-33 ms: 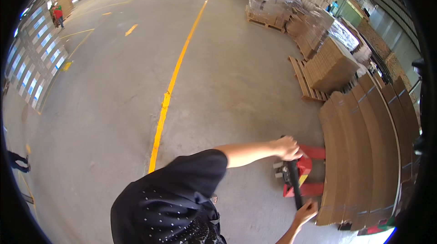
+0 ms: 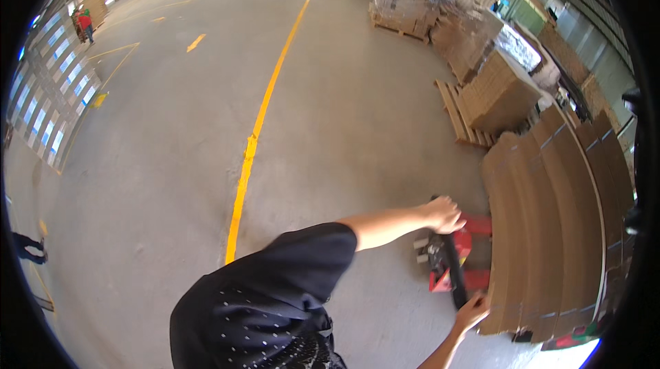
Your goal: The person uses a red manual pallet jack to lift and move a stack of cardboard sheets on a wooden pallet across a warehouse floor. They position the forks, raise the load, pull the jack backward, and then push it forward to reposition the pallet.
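Observation:
Off to my right stands a red pallet jack point(image 2: 462, 244) with a dark handle point(image 2: 453, 267). My left hand point(image 2: 443, 215) is closed round the far end of that handle, its arm reaching across from a black sleeve. At the near end, my right hand point(image 2: 473, 312) has its fingers curled in against the handle. The jack's red forks point to a tall stack of flat brown cardboard point(image 2: 543, 231), bound with thin straps. Where the forks end is hidden by the stack.
Beyond the stack, a wooden pallet point(image 2: 459, 114) carries a cardboard bundle point(image 2: 500, 94). Farther back stand wrapped loads point(image 2: 405, 4). A yellow floor line point(image 2: 265, 104) runs ahead. At left are a slatted panel point(image 2: 58, 87), a person in red point(image 2: 85, 24) and another person's leg point(image 2: 29, 248).
Both hands and the handle have shifted slightly right and away from me, closer to the cardboard stack. The grip of both hands stays.

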A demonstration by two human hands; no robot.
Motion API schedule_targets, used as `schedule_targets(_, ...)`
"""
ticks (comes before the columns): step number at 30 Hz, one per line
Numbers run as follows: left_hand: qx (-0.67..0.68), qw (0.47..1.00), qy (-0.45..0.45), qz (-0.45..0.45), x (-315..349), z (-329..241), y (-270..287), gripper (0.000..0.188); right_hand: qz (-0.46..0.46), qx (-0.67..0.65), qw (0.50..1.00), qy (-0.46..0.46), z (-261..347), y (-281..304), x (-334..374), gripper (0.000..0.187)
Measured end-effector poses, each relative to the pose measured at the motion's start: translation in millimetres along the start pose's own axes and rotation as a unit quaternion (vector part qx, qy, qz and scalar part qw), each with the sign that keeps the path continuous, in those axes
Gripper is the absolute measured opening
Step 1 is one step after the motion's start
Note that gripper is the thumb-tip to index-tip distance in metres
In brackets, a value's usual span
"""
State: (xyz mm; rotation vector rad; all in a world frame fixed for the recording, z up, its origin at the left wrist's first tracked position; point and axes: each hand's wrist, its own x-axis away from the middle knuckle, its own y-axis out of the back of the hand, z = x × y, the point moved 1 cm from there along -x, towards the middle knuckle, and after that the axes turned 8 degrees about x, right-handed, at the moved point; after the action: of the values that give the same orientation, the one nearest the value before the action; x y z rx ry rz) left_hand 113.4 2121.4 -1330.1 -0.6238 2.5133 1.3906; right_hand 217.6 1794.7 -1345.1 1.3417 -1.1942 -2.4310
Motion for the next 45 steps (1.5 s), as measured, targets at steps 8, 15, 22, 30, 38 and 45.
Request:
schedule_targets(8,0.003,0.996,0.031,0.083,174,-62,-117,0.049,0.054,0.126,0.99,-0.037,-26,41,171,0.028)
schedule_targets(15,0.022,0.929,-0.012,0.368,145,-33,-61,0.066,0.343,0.029,0.939,-0.019,-16,38,151,0.036)
schedule_targets(22,0.086,0.978,0.0,0.19,-23,-53,-25,0.037,0.497,-0.045,0.864,-0.065,-37,67,-65,0.06)
schedule_targets(30,0.029,0.918,-0.051,0.393,220,-19,-124,0.045,0.851,-0.074,0.519,-0.021,-14,-10,184,0.045)
schedule_targets(38,0.041,0.68,-0.138,0.719,256,59,-170,0.083,0.693,-0.075,0.717,-0.024,1,-40,317,0.036)
schedule_targets(45,0.185,0.834,-0.252,0.456,21,9,-36,0.03,0.442,-0.105,0.883,0.115,-39,63,24,0.044)
